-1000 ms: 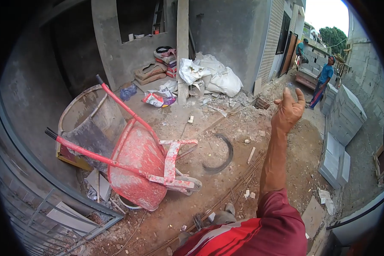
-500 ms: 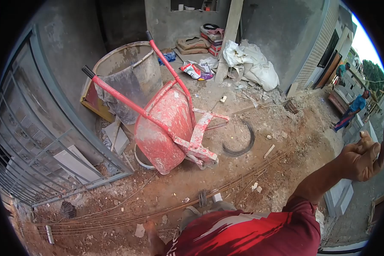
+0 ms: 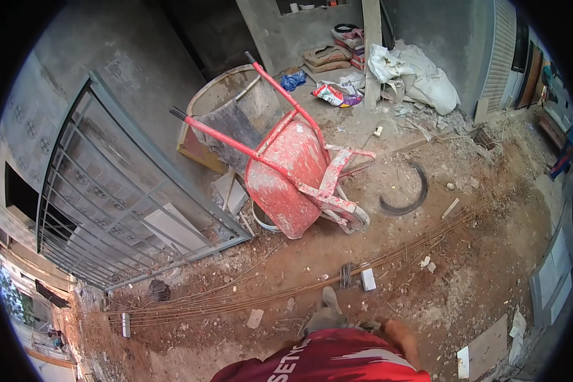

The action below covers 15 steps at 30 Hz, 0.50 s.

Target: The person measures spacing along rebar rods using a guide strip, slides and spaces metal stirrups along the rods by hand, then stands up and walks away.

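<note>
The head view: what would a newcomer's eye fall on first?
Probably the red wheelbarrow, tipped up near the centre with its handles in the air. Next, the grey gate on the left and the white sacks heaped at upper right. Rusty rods run across the foreground.

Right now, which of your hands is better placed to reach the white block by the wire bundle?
Probably the right hand: it shows low in the picture, and the white block lies ahead of it. The left hand is out of view.
</note>
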Each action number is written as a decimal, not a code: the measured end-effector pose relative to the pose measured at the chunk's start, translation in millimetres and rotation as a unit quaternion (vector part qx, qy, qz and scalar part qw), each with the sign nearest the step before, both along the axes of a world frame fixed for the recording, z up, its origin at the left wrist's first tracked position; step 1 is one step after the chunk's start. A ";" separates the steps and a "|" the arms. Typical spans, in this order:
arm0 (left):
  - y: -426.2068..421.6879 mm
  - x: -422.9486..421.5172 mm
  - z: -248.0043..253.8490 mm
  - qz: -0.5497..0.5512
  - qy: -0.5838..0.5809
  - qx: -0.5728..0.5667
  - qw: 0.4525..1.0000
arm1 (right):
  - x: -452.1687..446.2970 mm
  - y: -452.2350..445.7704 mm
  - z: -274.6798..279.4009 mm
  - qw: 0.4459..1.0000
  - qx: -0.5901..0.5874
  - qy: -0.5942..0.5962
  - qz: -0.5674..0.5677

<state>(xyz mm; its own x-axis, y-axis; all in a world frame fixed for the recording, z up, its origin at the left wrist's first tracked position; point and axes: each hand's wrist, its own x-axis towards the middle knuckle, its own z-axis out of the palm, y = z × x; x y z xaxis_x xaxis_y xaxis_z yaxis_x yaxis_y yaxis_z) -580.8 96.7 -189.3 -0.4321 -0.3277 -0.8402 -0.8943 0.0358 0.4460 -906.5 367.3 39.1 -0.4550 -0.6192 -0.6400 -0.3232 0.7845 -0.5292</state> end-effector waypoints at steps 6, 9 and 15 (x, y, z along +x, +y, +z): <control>-39.5 -29.0 69.4 0.091 0.014 -0.088 0.992 | -15.0 62.0 24.4 0.967 -0.013 0.230 -0.109; -47.6 -67.7 98.9 0.172 0.037 -0.145 0.974 | -22.7 75.2 65.2 0.900 -0.194 0.293 -0.259; -42.8 -114.2 93.9 0.230 0.113 -0.084 0.963 | -41.5 87.6 111.3 0.614 -0.539 0.231 -0.529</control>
